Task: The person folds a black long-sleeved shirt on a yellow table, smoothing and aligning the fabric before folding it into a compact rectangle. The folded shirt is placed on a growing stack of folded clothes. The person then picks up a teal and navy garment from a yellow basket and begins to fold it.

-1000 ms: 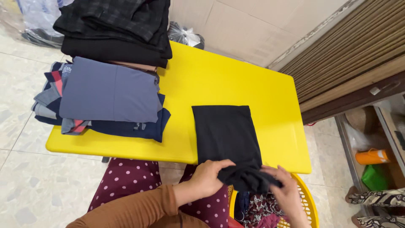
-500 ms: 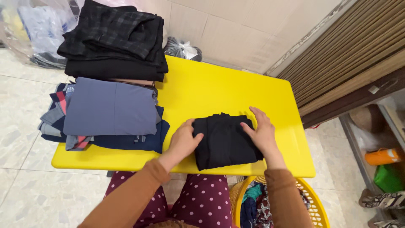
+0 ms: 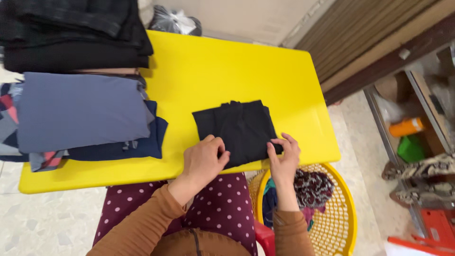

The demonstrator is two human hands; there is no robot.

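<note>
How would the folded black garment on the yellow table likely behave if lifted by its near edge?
The folded black garment would probably droop and unfold, since it is soft layered cloth with uneven edges. It looks light for its size, lying thin and flat. Pushed across the smooth yellow table, it would likely slide or bunch. The left hand and right hand grip its near edge.

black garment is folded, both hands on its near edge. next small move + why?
Probably lift the folded black garment and carry it left to the folded piles. It lies as a compact square on the yellow table, and the left hand and right hand each pinch a near corner.
</note>
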